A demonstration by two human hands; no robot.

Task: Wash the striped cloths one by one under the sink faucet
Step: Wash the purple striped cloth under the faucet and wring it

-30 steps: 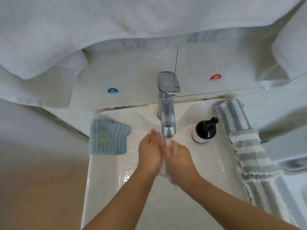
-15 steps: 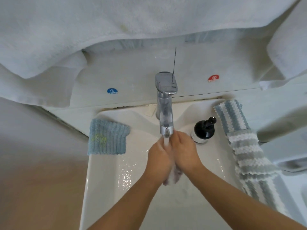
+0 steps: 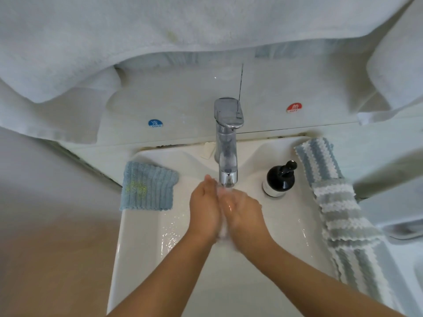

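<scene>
My left hand (image 3: 204, 209) and my right hand (image 3: 245, 216) are pressed palm to palm under the chrome faucet (image 3: 225, 143), in its running water. White foam or water shows between the palms, and I see no cloth in either hand. Striped cloths lie in a row on the sink's right rim: a blue-and-white one (image 3: 317, 161) at the back, a grey-and-white one (image 3: 343, 216) in front of it, and another (image 3: 361, 271) nearer me. A ribbed blue cloth (image 3: 147, 186) with a yellowish stain lies on the left rim.
A black pump bottle (image 3: 278, 179) stands right of the faucet, close to my right hand. The white sink (image 3: 137, 248) is wet inside. Large white towels (image 3: 160, 30) hang overhead. Cold and hot stickers mark the back wall.
My hands keep rubbing against each other under the stream. The left has slid forward toward the spout while the right has drawn back. The cloths and bottle have not moved.
</scene>
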